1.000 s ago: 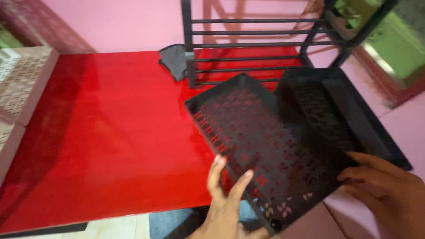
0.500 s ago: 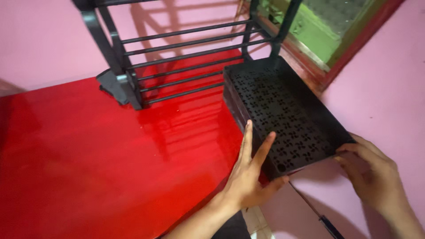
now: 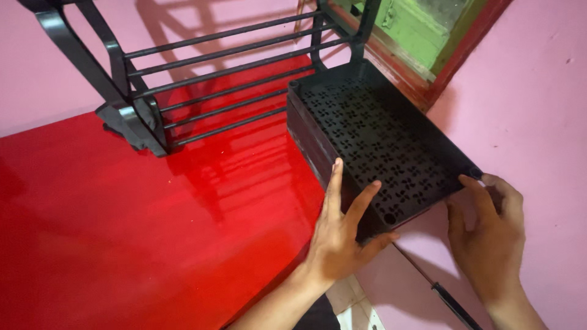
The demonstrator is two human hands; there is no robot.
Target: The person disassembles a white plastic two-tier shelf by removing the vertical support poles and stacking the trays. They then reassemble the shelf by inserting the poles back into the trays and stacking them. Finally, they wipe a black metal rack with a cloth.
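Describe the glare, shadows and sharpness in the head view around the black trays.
Head view: the glossy red table mirrors the black rack as streaky reflections, and rack shadows fall on the pink wall. The perforated tray is sharp, lit evenly; left hand and right hand show little blur.

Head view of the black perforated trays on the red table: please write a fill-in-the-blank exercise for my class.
1. The stacked black perforated trays rest on a glossy ____ table.
2. The left hand presses the stack's near ____ side.
3. The right hand touches the corner nearest the ____ wall.
4. Behind stands a black ____ rack.

Missing: red; left; pink; barred
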